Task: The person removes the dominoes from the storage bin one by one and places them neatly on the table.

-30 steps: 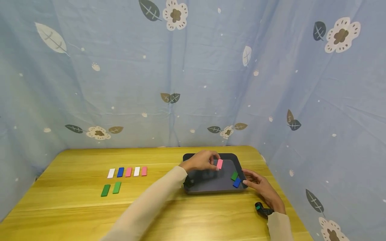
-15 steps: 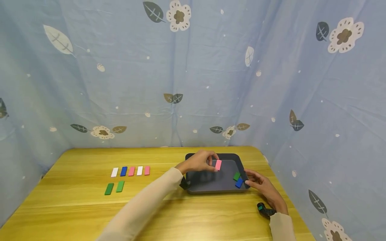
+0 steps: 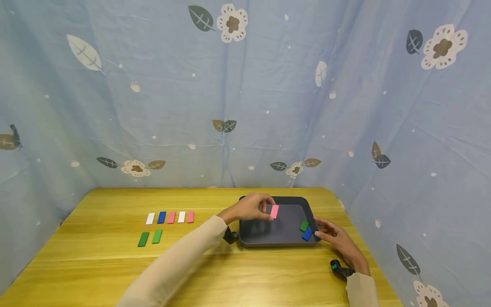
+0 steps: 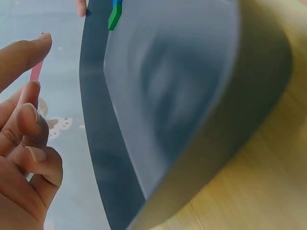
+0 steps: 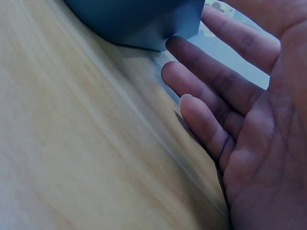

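Observation:
My left hand (image 3: pixel 250 208) pinches a thin pink rectangular block (image 3: pixel 274 211) between thumb and fingers, holding it above the dark grey tray (image 3: pixel 264 233). In the left wrist view only a narrow strip of that pink block (image 4: pixel 36 73) shows between thumb and fingertip. A green block (image 3: pixel 304 226) and a blue block (image 3: pixel 307 234) lie touching near the tray's right end. At the tray's right side, my right hand (image 3: pixel 339 244) touches the wall with relaxed, nearly straight fingers; the right wrist view shows the fingertips (image 5: pixel 175 43) against the tray's outside (image 5: pixel 144 24).
On the table (image 3: pixel 238 277) to the left lies a row of white, blue and pink blocks (image 3: pixel 171 217). Nearer sit a dark green block (image 3: pixel 143 239) and a lighter green block (image 3: pixel 157 236). A patterned blue curtain (image 3: pixel 172 85) hangs behind and to the right.
My left hand has drawn back slightly leftward over the tray, still pinching the pink block. The head view has turned a little left. My right hand stays at the tray's side.

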{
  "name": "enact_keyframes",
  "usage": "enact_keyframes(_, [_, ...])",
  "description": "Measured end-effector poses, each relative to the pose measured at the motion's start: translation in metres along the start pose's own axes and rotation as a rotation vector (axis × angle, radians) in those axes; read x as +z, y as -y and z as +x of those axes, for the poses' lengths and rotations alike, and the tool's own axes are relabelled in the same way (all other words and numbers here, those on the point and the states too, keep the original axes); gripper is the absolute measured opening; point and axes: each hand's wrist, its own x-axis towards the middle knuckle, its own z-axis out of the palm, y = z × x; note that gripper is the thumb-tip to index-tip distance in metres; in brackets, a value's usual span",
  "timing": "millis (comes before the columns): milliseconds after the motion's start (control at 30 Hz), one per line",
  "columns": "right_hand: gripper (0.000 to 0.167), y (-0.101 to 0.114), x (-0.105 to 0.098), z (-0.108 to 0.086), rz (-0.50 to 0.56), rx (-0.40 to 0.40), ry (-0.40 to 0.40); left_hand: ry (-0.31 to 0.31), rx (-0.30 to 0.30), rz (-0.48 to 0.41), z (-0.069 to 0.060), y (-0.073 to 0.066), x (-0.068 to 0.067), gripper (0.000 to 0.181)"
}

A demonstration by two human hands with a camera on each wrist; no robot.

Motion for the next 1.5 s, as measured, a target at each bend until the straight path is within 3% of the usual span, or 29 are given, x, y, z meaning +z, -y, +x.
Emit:
enact_keyframes(1033, [0.06,0.0,-0.002,-0.001,-0.011,-0.008,0.023,-0.055,-0.027,0.025,-0.068,0.011,-0.028,0.039])
enact_keyframes(1500, [0.062,0.003,-0.003,-0.003,-0.034,0.006,0.033,-0.079,-0.06,0.039,-0.107,0.015,-0.043,0.04])
